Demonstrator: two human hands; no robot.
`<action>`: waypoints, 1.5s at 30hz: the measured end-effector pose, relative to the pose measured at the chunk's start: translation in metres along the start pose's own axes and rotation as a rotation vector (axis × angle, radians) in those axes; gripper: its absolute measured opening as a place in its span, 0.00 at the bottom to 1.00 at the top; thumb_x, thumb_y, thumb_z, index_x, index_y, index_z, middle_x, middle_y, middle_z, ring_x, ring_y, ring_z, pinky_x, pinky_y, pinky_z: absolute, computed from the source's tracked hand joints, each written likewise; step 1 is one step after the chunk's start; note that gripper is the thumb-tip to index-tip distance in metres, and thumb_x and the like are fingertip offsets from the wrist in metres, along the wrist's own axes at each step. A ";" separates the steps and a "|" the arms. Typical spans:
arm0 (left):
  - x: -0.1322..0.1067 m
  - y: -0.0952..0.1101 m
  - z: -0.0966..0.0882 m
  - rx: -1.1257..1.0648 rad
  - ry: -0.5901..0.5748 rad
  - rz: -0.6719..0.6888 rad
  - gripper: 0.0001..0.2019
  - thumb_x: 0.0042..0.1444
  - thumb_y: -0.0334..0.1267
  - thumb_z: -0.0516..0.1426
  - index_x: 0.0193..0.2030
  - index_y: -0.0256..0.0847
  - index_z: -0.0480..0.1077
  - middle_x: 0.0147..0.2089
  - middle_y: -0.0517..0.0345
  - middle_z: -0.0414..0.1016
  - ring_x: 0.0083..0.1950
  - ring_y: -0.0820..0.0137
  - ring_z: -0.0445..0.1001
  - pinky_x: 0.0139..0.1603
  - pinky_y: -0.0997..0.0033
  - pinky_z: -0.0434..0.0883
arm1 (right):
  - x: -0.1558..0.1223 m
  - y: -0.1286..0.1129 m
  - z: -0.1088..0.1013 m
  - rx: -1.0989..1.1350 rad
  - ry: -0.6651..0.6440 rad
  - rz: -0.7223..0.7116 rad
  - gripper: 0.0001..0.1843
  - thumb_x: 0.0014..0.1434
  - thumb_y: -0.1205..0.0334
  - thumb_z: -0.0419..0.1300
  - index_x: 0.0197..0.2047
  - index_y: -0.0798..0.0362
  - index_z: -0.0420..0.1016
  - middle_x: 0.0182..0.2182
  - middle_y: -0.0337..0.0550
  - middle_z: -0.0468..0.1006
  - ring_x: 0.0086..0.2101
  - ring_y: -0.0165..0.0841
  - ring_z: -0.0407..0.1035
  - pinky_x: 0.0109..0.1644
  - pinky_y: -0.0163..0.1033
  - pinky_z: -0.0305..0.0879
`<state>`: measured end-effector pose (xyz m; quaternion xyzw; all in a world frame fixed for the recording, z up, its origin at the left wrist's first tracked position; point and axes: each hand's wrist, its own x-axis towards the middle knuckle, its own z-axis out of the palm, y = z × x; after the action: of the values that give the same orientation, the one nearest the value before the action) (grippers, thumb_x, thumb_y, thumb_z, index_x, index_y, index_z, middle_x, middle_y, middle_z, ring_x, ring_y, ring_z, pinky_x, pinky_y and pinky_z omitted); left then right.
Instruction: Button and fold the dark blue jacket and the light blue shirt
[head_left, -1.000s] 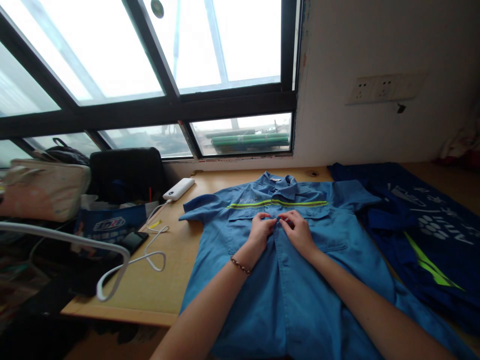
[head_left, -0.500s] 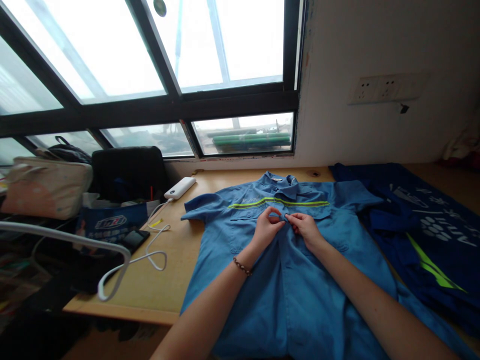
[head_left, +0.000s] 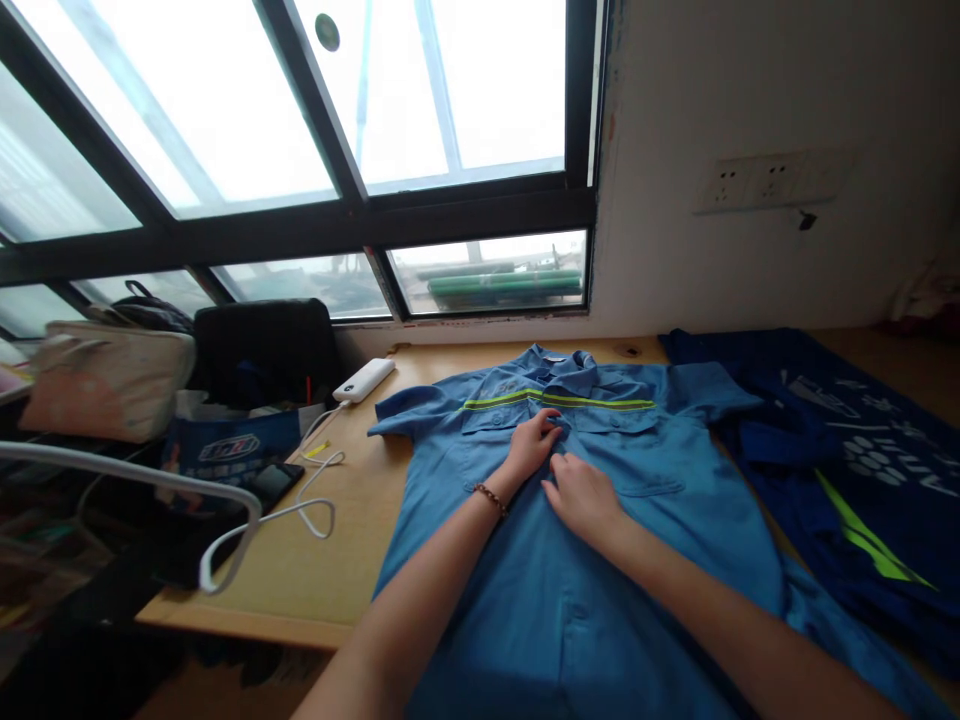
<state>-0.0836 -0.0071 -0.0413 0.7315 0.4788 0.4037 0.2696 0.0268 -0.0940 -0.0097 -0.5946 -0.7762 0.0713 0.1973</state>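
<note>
A blue short-sleeved work shirt lies spread front up on the table, collar toward the wall, with a yellow-green stripe across its chest. My left hand, wearing a bracelet, is closed on the front placket just below the stripe, its fingertips pinching the cloth. Just below and to the right, my right hand has bent fingers at the placket edge and seems to grip the fabric there. Whatever lies under its fingertips is hidden. A buttonhole area of the placket shows lower down.
A dark blue garment with white print lies right of the shirt. At left on the wooden table are a white power bank, its white cable and a dark phone. Bags stand beyond the table's left edge.
Both hands held the placket together near the stripe. My right hand has come down and left along the placket, while my left hand has shifted slightly and lies lower over the cloth.
</note>
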 end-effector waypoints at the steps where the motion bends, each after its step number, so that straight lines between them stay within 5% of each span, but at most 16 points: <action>1: 0.006 -0.002 -0.002 0.012 0.004 0.012 0.13 0.51 0.36 0.54 0.45 0.44 0.67 0.30 0.61 0.74 0.32 0.72 0.70 0.36 0.76 0.63 | -0.004 -0.005 0.001 -0.059 -0.006 0.022 0.09 0.50 0.61 0.57 0.35 0.54 0.69 0.33 0.50 0.72 0.31 0.37 0.68 0.30 0.36 0.56; 10: 0.057 -0.011 -0.004 0.163 0.101 0.012 0.12 0.48 0.32 0.56 0.42 0.42 0.69 0.31 0.57 0.74 0.36 0.69 0.70 0.42 0.73 0.62 | 0.005 0.008 0.022 0.017 0.139 0.067 0.11 0.53 0.56 0.54 0.37 0.55 0.67 0.34 0.49 0.70 0.37 0.37 0.65 0.41 0.38 0.59; 15: 0.047 -0.008 0.000 0.207 0.130 -0.064 0.14 0.52 0.34 0.53 0.47 0.41 0.66 0.33 0.54 0.74 0.36 0.68 0.71 0.41 0.70 0.63 | 0.011 0.015 0.020 0.070 0.125 0.154 0.18 0.45 0.47 0.58 0.32 0.54 0.67 0.31 0.46 0.71 0.34 0.37 0.65 0.35 0.37 0.58; 19: 0.023 0.000 -0.009 0.061 0.202 -0.191 0.15 0.54 0.31 0.49 0.49 0.36 0.61 0.34 0.52 0.75 0.30 0.71 0.72 0.35 0.72 0.66 | 0.021 0.024 0.016 0.188 0.058 0.253 0.10 0.42 0.57 0.59 0.26 0.53 0.67 0.23 0.41 0.71 0.28 0.34 0.65 0.28 0.35 0.53; 24: -0.016 0.015 -0.006 0.098 0.072 -0.089 0.09 0.51 0.31 0.51 0.39 0.38 0.66 0.36 0.54 0.74 0.33 0.71 0.71 0.36 0.71 0.67 | 0.034 0.051 0.006 0.910 -0.114 0.375 0.07 0.42 0.61 0.59 0.20 0.55 0.66 0.15 0.33 0.64 0.19 0.25 0.58 0.22 0.31 0.50; 27: -0.031 0.017 0.003 0.306 0.043 0.028 0.12 0.50 0.29 0.52 0.43 0.38 0.67 0.42 0.52 0.72 0.43 0.67 0.68 0.45 0.66 0.65 | 0.033 0.062 -0.002 1.397 -0.256 0.456 0.09 0.38 0.62 0.63 0.25 0.56 0.69 0.18 0.35 0.69 0.19 0.24 0.61 0.22 0.30 0.55; 30: -0.035 0.018 0.004 0.420 -0.023 0.134 0.15 0.51 0.30 0.52 0.47 0.40 0.67 0.48 0.53 0.69 0.47 0.65 0.65 0.49 0.64 0.62 | 0.031 0.065 -0.009 1.630 -0.327 0.465 0.10 0.36 0.69 0.62 0.27 0.57 0.72 0.22 0.39 0.73 0.22 0.26 0.66 0.27 0.31 0.62; 34: -0.036 0.025 -0.001 0.431 -0.140 0.193 0.13 0.53 0.31 0.51 0.44 0.44 0.69 0.46 0.55 0.70 0.44 0.67 0.64 0.46 0.66 0.63 | 0.031 0.065 -0.012 1.691 -0.254 0.521 0.09 0.35 0.75 0.58 0.25 0.57 0.71 0.19 0.37 0.72 0.18 0.24 0.63 0.23 0.29 0.60; 40: -0.038 0.027 -0.003 0.263 -0.118 0.121 0.08 0.48 0.27 0.53 0.34 0.39 0.69 0.36 0.56 0.69 0.38 0.70 0.66 0.40 0.71 0.64 | 0.032 0.067 -0.011 1.671 -0.252 0.661 0.09 0.36 0.72 0.53 0.25 0.58 0.71 0.10 0.30 0.58 0.11 0.18 0.41 0.12 0.27 0.36; 45: -0.029 0.028 -0.020 -0.129 -0.189 -0.057 0.03 0.44 0.32 0.57 0.28 0.36 0.69 0.29 0.58 0.70 0.31 0.73 0.68 0.33 0.75 0.64 | 0.029 0.058 -0.018 1.558 -0.250 0.590 0.09 0.37 0.67 0.54 0.25 0.59 0.72 0.13 0.32 0.61 0.13 0.19 0.44 0.15 0.28 0.36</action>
<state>-0.0930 -0.0445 -0.0188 0.7335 0.4451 0.3549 0.3714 0.0793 -0.0527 -0.0064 -0.4547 -0.3340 0.7004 0.4372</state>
